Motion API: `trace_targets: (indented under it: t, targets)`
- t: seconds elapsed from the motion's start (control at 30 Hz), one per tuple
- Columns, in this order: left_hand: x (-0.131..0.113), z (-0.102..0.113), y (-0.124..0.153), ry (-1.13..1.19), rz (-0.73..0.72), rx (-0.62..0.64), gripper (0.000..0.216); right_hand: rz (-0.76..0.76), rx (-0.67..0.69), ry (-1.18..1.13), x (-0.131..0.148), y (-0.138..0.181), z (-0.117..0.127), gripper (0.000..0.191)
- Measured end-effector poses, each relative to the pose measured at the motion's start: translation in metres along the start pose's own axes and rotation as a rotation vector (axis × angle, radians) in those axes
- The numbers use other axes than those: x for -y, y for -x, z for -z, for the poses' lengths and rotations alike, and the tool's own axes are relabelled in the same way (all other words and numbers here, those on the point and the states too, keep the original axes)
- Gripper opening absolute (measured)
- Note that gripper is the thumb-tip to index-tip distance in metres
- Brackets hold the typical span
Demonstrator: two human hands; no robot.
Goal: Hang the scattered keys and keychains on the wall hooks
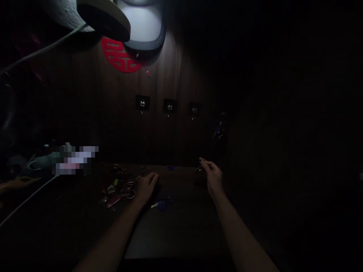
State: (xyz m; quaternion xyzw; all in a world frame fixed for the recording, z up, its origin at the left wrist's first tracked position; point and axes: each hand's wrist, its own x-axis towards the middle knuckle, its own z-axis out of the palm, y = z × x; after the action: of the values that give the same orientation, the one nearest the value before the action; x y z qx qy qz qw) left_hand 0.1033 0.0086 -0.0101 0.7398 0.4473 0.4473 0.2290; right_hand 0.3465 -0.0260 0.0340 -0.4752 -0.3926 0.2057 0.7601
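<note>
Head view: the left hand (pixel 146 188) rests curled beside a heap of keyrings (pixel 121 187) and a blue fob (pixel 162 205) on the dark surface (pixel 176 234), its grip unclear. The raised right hand (pixel 214 176) pinches a small metal ring (pixel 200 166), its grip closed.

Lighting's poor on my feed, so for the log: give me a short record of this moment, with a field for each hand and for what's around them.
Left hand: low over the table, beside a metal ring
Right hand: raised, fingertips pinching a small metal item
Nearby: blue key fob, red tag
Surface: dark table
Wall: black hook
</note>
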Motion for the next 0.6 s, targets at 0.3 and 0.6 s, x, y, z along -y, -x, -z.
trace_targets:
  t: [0.3,0.6]
  targets:
    - [-0.004,0.003,0.001,0.01,-0.039,0.028,0.034,0.081,-0.132,-0.001,0.026,-0.034,0.019,0.036]
    - [-0.003,0.002,0.001,-0.032,-0.022,0.078,0.036,0.236,-0.184,0.129,0.043,-0.068,0.031,0.035]
